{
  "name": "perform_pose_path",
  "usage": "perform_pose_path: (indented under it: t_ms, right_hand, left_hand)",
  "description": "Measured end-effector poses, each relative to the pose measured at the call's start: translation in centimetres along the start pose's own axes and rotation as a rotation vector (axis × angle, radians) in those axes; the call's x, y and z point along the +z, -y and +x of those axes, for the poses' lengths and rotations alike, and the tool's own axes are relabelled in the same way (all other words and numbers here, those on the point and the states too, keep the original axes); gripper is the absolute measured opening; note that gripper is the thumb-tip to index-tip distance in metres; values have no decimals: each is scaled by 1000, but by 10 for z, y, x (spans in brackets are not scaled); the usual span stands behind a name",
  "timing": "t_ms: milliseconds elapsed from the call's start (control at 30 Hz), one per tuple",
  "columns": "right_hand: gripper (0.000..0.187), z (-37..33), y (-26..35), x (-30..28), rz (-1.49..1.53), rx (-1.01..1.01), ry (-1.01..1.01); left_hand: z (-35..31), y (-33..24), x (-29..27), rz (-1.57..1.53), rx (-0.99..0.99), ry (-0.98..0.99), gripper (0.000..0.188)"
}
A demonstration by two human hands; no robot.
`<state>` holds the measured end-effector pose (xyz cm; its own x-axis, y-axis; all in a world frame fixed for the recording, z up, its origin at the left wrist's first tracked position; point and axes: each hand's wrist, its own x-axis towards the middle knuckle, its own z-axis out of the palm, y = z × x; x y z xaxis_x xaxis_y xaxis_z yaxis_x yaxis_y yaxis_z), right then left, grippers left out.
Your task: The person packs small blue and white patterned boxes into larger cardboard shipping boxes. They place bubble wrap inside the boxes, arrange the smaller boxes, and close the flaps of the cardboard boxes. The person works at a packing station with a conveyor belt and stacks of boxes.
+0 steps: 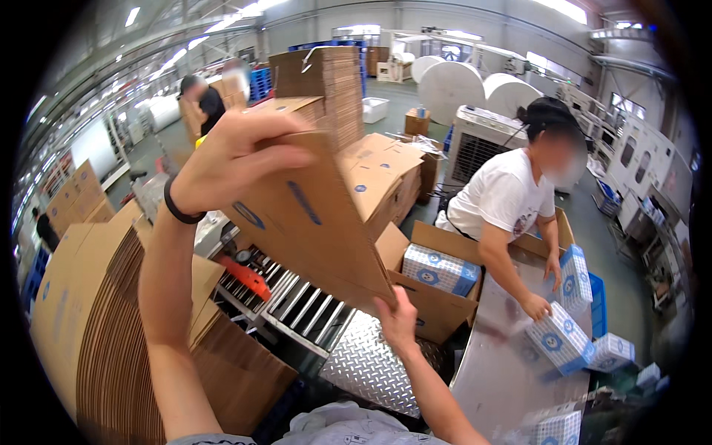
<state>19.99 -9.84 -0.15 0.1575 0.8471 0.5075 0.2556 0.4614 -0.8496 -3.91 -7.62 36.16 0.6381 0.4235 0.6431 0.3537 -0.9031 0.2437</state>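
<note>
A flat folded cardboard carton [304,215] with blue print is held up tilted in front of me. My left hand [241,156], with a black band on the wrist, is closed over its upper edge, the fingers slightly blurred. Lower down, my right hand [399,317] grips the carton's bottom corner. Just beyond that hand stands an open carton [437,311] with a blue-and-white pack [439,268] inside. Left of my left arm leans a thick stack of flat cartons [111,319].
A roller conveyor [300,308] adjoins a diamond-plate metal surface [374,363]. At right, a co-worker in white [500,189] handles a blue-and-white pack [558,337] over a metal table [489,378]. Tall carton stacks [345,96] and large white rolls [452,89] stand behind.
</note>
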Motion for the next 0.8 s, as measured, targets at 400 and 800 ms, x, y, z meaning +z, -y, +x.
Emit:
perform_pose_path:
  t_ms: [400, 800]
  right_hand:
    - [53, -20, -8, -97, -1122, -267, 294]
    - [16, -50, 32, -155, -732, -279, 466]
  left_hand:
    - [-171, 125, 285, 224, -308, 542, 52]
    - [-184, 234, 260, 35, -497, 607, 29]
